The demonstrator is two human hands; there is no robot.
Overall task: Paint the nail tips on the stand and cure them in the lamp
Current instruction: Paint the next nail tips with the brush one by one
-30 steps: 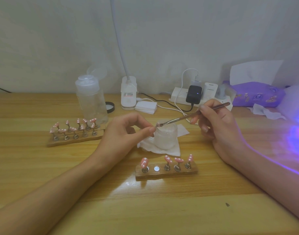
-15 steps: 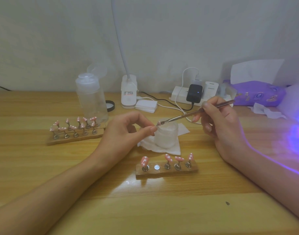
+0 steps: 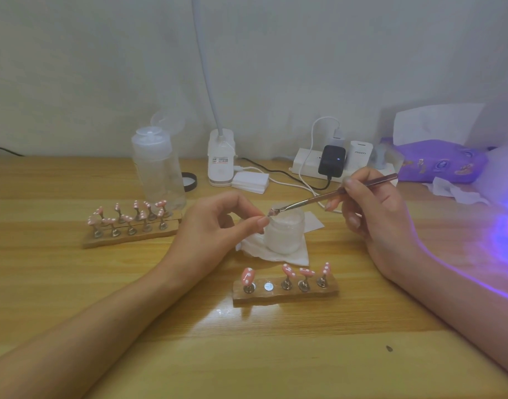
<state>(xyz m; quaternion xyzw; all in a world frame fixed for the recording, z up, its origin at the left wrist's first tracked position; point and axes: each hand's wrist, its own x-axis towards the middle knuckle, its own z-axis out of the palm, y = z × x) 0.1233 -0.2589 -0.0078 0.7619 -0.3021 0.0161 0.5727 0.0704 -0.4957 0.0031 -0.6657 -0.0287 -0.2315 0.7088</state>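
1. The wooden tabletop [image 3: 74, 283] is carrying everything.
2. The curing lamp [image 3: 507, 171] is sitting at the right edge, mostly cut off, and is casting purple light.
3. A clear bottle [image 3: 157, 168] is standing at the back left.
4. The left hand [image 3: 215, 226] is hovering beside the jar. Its thumb and forefinger are pressing together on a small piece [image 3: 269, 215] that I cannot make out.
5. The right hand [image 3: 373, 208] is pinching the brush between thumb and fingers.
6. The far stand [image 3: 131, 236] is lying in front of the bottle, full of pink tips.
7. The near stand [image 3: 285, 295] is lying nearest the person, between the forearms, with one post bare.
8. The white jar [image 3: 284, 234] is standing on a tissue [image 3: 275, 253], just behind the near stand.
9. The brush [image 3: 319, 198] is slanting down, its tip meeting the small piece above the jar's rim.
10. Four pink nail tips [image 3: 248, 276] with white dots are standing on the near stand.
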